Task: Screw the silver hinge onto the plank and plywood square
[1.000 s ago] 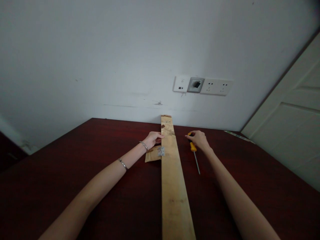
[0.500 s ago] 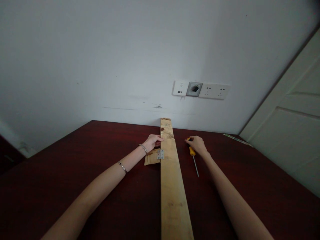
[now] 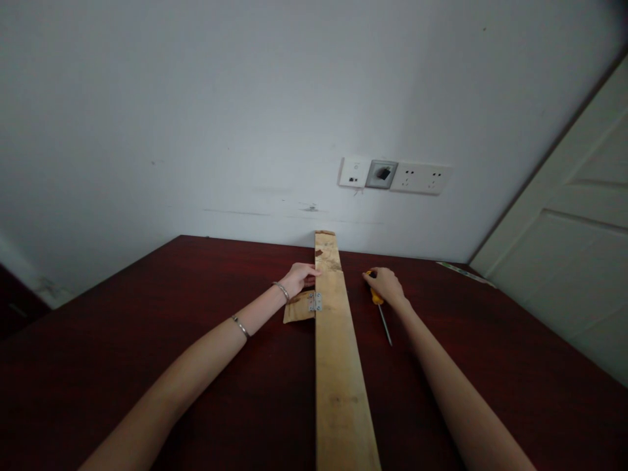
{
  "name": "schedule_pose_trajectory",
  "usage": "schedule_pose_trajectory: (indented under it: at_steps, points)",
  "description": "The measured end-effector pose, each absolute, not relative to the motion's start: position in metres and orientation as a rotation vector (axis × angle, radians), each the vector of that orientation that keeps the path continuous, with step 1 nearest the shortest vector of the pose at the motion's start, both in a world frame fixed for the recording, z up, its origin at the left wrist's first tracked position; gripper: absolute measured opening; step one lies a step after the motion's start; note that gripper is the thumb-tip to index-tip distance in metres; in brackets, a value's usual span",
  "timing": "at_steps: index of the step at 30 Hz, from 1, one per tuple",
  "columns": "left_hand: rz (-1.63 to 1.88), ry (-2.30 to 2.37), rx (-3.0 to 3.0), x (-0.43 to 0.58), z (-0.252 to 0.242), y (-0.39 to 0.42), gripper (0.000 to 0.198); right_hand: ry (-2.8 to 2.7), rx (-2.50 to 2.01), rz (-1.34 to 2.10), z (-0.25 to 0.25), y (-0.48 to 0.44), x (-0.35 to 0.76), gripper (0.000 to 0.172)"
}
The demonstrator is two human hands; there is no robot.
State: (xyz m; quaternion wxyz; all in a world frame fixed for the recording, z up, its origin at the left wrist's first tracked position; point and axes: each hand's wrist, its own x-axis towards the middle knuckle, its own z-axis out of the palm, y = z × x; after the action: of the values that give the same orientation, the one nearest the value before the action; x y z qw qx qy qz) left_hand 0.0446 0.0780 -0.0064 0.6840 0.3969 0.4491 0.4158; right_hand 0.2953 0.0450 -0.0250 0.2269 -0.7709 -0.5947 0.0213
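Observation:
A long wooden board (image 3: 338, 366) lies on the dark red table, running from the near edge to the wall. My left hand (image 3: 300, 278) grips its left edge near the far end, fingertips on the wood. Just below that hand, a metal hinge (image 3: 314, 301) joins the board to a short wooden piece (image 3: 299, 309) on the left. To the right of the board, my right hand (image 3: 386, 285) is closed on the yellow handle of a screwdriver (image 3: 377, 296), whose metal shaft points toward me.
Behind the dark red table (image 3: 235, 392) rises a white wall with socket plates (image 3: 420, 178). A thin patterned strip (image 3: 466, 273) lies at the table's back right. A white panelled door (image 3: 579, 248) stands at the right.
The screwdriver's tip has shifted very slightly to the right, and my right hand has barely moved. My left hand, the board and the hinge stay put.

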Motion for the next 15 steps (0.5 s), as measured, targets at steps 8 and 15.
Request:
schedule_pose_trajectory:
  at_steps: [8, 15]
  points:
    - [0.936, 1.003, 0.886, 0.045, -0.007, 0.078, 0.020, -1.571, -2.029, 0.144, -0.009, 0.043, 0.287, 0.047]
    - [0.947, 1.006, 0.873, 0.045, -0.006, 0.078, 0.019, -1.457, -1.787, 0.547, 0.004, 0.053, 0.272, 0.029]
